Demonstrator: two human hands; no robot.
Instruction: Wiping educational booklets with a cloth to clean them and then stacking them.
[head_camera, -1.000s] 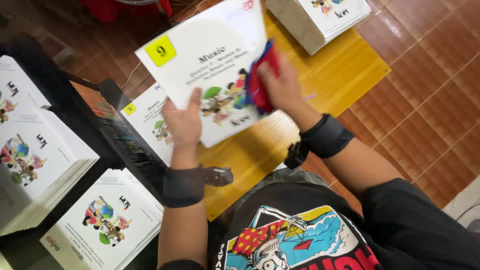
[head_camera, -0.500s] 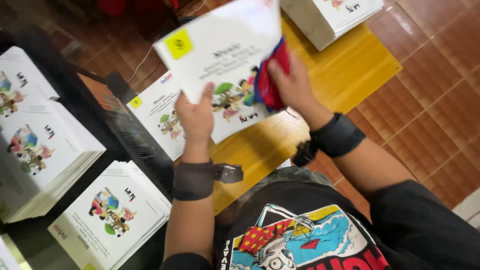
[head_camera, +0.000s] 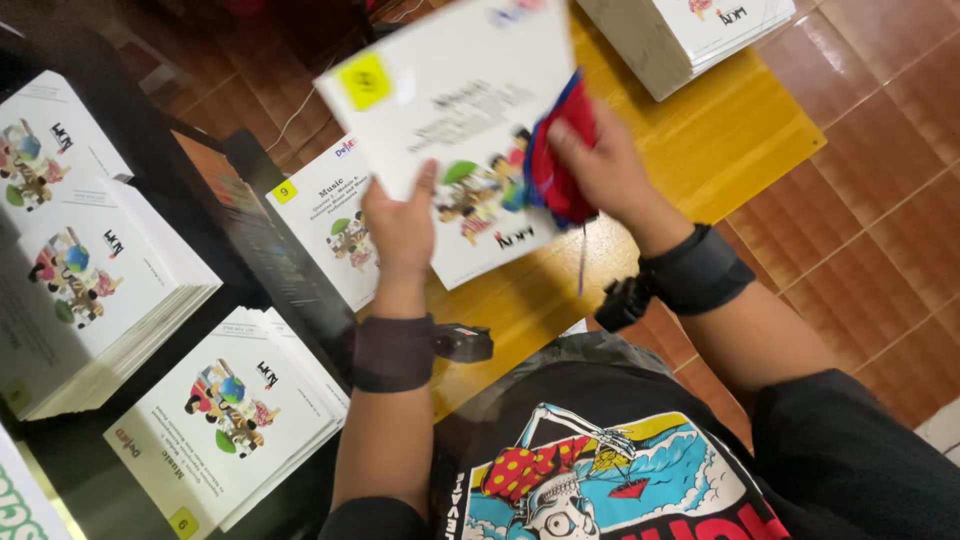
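While the white booklet has been raised slightly toward twelve o'clock, its lower edge is pinched by the left hand; a red cloth is pressed against its cover by the right hand; wiping appears under way.

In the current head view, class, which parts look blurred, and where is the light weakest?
Head view: the raised book and the red cloth in the right hand are smeared by motion; the left hand is slightly soft; the book stacks on the dark table are sharper; the upper left is dimmest.
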